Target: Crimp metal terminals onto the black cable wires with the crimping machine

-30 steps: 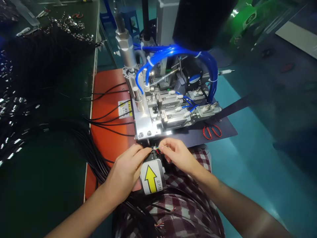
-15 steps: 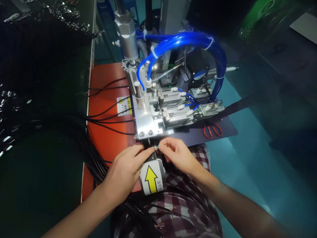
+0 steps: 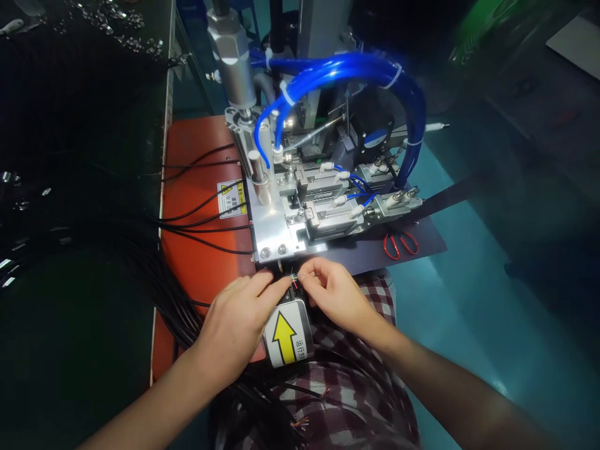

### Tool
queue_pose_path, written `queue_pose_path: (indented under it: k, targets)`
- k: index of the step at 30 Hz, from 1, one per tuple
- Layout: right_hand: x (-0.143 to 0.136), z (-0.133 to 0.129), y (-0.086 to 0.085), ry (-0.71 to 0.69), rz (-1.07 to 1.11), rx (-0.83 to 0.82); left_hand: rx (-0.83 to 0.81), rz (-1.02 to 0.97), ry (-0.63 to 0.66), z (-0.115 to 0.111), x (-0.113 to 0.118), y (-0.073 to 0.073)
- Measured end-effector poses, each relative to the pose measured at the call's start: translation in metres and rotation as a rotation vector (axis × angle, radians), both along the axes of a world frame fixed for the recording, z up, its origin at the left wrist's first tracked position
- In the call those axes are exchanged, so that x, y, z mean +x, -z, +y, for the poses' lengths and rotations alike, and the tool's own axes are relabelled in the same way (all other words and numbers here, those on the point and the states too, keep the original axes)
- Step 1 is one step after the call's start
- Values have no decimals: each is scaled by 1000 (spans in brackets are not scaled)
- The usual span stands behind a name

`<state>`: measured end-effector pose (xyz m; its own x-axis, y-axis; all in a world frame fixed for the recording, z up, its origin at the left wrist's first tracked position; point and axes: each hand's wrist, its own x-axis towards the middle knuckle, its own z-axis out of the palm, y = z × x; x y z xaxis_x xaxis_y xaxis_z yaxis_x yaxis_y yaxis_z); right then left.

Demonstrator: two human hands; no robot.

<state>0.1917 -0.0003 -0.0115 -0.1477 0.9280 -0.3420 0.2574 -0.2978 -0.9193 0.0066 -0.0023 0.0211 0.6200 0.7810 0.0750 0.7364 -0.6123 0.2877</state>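
Observation:
Thin coloured wires (image 3: 294, 279) fan out between my hands at the front of the metal fixture (image 3: 274, 234). My left hand (image 3: 241, 312) lies palm down at the fixture's front edge, thumb and forefinger closed at the wires' left side. From the right, my right hand (image 3: 330, 290) pinches at the same wires with thumb and forefinger, its other fingers curled. Just below them is a white cover with a yellow arrow (image 3: 284, 337). Several black cables (image 3: 206, 230) run across the orange plate (image 3: 199, 200) into the fixture. My fingers hide part of the wires.
Blue air tubes (image 3: 347, 69) arch over the machine's cylinders (image 3: 328, 219). Red-handled scissors (image 3: 400, 245) lie on the dark plate at right. A bundle of black cables (image 3: 173, 306) hangs at left, and stripped cable ends (image 3: 300, 424) rest over my lap.
The view has shifted slightly, so the machine appears a little further left. Both hands stay at the coloured wires, with only small finger movement.

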Motion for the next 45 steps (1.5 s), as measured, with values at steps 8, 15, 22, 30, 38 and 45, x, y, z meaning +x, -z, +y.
queue_pose_path:
  k: [8, 15, 22, 30, 38, 45]
  targets:
    - [-1, -3, -2, 71, -43, 126, -22, -61, 8, -1, -2, -1]
    - [-3, 2, 7, 78, 107, -97, -20, -102, 8, 0, -1, -1]
    - [-9, -2, 3, 89, -52, 108, 4, -109, 2, 2, -1, 0]
    - [-20, -6, 7, 194, -46, 255, 1, -88, 2, 2, -3, -1]
    - [-18, -4, 3, 293, 162, 80, -13, -69, 16, 4, -3, -3]
    - [-16, 0, 10, 344, 419, -228, -36, -57, 17, 5, -2, -3]
